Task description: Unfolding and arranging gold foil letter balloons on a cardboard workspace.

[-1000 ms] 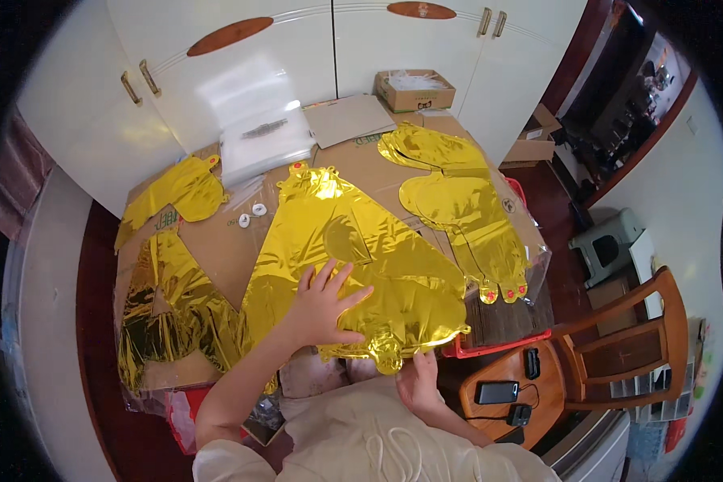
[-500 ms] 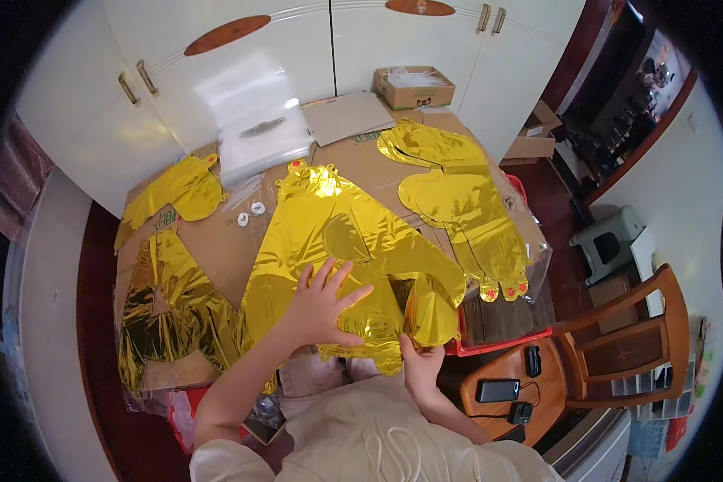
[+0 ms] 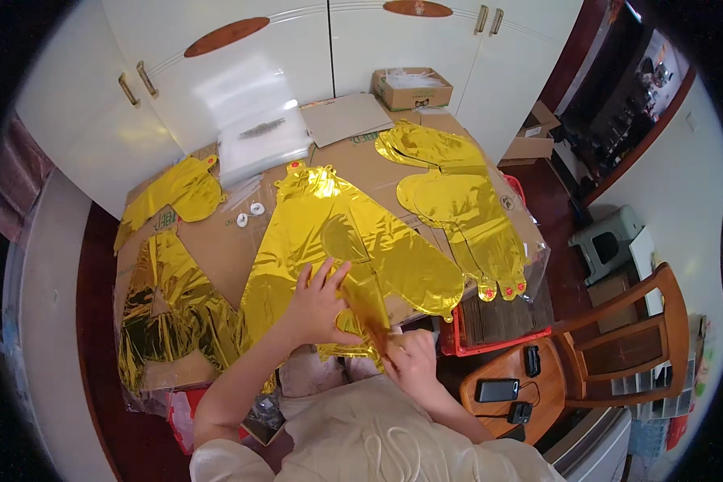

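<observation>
Table (image 3: 221, 253): cardboard on top, white cupboards (image 3: 410, 40) behind, one wooden chair (image 3: 498, 365) off its right
Gold foil (image 3: 305, 241): mid-table, near side
Left hand (image 3: 317, 309): flat on it, fingers all spread
Right hand (image 3: 414, 359): pinching a folded-over bit
Tally: two white discs (image 3: 256, 209), one open box (image 3: 411, 98), four cupboard handles (image 3: 497, 22)

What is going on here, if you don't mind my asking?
A person is handling a large gold foil sheet spread over cardboard. The left hand lies on it with fingers spread, while the right hand has a raised fold of it in its grip, near the person's body. More gold foil pieces lie to both sides.
</observation>
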Demonstrator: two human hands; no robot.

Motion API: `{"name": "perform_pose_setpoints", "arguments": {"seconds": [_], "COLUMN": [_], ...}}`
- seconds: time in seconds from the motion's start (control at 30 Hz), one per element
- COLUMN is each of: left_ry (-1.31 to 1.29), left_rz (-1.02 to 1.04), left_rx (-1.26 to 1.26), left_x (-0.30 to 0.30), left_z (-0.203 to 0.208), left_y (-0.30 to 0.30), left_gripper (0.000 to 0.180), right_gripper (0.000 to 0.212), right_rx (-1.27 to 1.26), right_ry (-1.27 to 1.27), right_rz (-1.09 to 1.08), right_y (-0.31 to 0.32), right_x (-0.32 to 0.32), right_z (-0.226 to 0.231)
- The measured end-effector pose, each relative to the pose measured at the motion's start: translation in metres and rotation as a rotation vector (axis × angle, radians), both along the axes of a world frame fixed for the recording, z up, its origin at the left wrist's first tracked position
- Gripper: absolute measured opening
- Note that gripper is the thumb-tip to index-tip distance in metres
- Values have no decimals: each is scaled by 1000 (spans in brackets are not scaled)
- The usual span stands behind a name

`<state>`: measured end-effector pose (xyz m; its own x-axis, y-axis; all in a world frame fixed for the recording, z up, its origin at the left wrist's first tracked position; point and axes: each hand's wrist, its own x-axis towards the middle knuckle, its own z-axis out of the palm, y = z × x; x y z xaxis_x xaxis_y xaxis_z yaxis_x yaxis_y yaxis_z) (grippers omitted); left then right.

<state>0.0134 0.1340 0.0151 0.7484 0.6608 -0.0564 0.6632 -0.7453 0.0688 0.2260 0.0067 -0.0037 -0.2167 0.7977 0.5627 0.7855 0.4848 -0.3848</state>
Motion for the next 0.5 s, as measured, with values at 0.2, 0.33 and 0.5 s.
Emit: {"name": "perform_pose_setpoints", "arguments": {"seconds": [0.2,0.33,0.5], "left_ry": [-181,-221,-212], "left_rz": [-74,-65,-57], "left_rx": [183,91,-45], "left_x": [-13,-14,-16], "left_z": [-41,-33,-25], "left_y": [11,9,10], "left_gripper": [67,62,67], "right_gripper": [45,44,37], "right_rx": [12,-145,-294], "right_ry": [-15,-94,188], "right_rz": [122,119,350], "right_y": [2,2,21], "right_x": [-7,-6,19], "right_z": [-14,9,15]}}
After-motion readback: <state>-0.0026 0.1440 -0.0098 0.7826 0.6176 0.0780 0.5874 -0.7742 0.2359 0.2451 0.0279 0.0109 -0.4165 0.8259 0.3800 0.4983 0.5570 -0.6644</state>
